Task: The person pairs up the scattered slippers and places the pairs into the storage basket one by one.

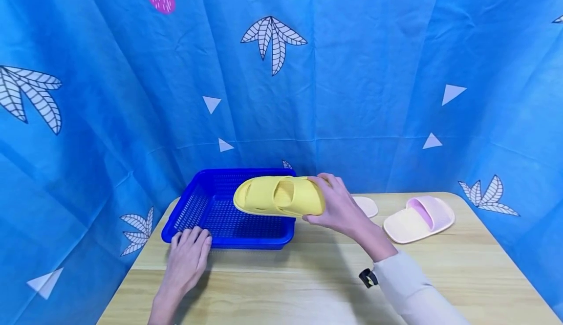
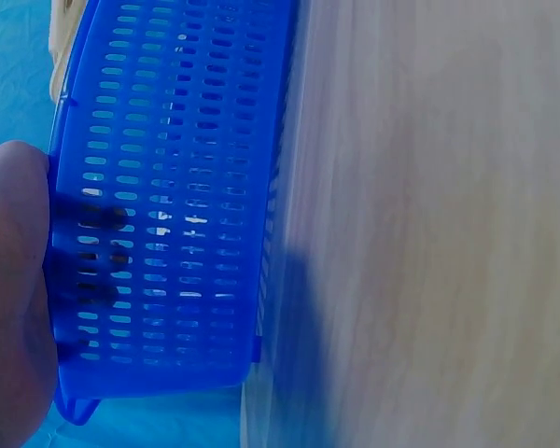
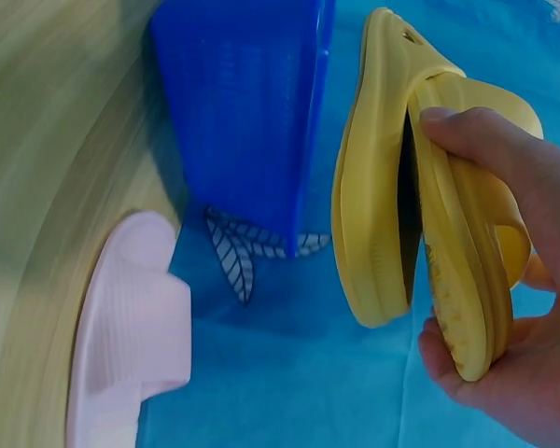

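Note:
Over the right part of the blue basket point(image 1: 228, 242), a pair of yellow slippers point(image 1: 264, 193) is held in the air by my right hand point(image 1: 336, 205). The right wrist view shows two slippers nested together, thumb on one side and fingers on the other of the nearer slipper point(image 3: 462, 233). My left hand point(image 1: 189, 256) grips the basket's front rim near its left corner. Through the slots of the basket wall point(image 2: 168, 187), dark finger shapes appear on the inner side. In the head view the basket's visible floor is bare mesh.
A pink slipper point(image 1: 420, 217) lies on the right of the wooden table point(image 1: 281, 286). Another pale pink slipper point(image 1: 366, 206) sits partly hidden behind my right forearm. A blue patterned curtain point(image 1: 352, 95) hangs behind and at both sides.

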### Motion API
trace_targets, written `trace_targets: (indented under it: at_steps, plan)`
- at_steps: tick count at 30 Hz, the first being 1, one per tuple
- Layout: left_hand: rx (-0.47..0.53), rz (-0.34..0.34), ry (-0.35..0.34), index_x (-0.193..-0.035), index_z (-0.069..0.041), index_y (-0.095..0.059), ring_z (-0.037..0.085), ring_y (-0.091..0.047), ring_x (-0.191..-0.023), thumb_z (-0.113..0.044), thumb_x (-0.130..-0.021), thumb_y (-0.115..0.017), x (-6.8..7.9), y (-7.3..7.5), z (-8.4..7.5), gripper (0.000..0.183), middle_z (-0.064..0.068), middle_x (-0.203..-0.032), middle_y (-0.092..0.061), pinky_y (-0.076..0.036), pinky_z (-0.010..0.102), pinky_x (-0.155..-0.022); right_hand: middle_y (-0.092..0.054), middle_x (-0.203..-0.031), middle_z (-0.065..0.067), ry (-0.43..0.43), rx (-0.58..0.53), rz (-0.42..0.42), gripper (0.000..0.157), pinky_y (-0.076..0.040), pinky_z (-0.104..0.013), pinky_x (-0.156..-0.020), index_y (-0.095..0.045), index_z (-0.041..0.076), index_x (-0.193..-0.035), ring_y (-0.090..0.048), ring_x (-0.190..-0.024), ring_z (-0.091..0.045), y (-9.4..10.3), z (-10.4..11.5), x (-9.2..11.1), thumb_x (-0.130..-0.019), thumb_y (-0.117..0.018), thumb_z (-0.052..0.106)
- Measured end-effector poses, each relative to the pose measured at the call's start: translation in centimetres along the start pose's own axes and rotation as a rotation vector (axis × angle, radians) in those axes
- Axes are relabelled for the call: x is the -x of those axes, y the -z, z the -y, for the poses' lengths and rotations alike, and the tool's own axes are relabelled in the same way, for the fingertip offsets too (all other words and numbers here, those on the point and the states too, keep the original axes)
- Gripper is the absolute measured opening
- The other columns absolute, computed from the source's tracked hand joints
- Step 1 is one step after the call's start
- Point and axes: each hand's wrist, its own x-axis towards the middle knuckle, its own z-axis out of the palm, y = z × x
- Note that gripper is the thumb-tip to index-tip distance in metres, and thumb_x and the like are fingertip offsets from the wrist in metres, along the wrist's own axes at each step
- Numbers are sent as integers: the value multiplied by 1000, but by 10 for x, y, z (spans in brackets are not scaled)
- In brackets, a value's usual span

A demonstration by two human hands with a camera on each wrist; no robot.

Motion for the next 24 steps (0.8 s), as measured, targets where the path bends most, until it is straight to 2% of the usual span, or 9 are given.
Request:
trace_targets:
  at_steps: [12, 24]
  plan:
    - [-10, 9, 8, -101, -11, -62, 39, -52, -97, -21, -106, -46, -2, 0, -1, 20, 11, -99, -60, -33, 63, -93, -56, -133, -22, 11, 16, 122, 88, -52, -55, -90, -57, 7, -140, -52, -118, -41, -31, 24, -38, -67, -94, 40]
    - [-20, 18, 26, -104, -9, -64, 40, -52, -103, -22, -106, -46, 0, -1, 0, 22, 13, -104, -62, -33, 64, -95, -53, -137, -22, -69, 48, 308, 89, -51, -54, -95, -54, 7, -143, -52, -121, -40, -65, 48, -66, -73, -92, 45]
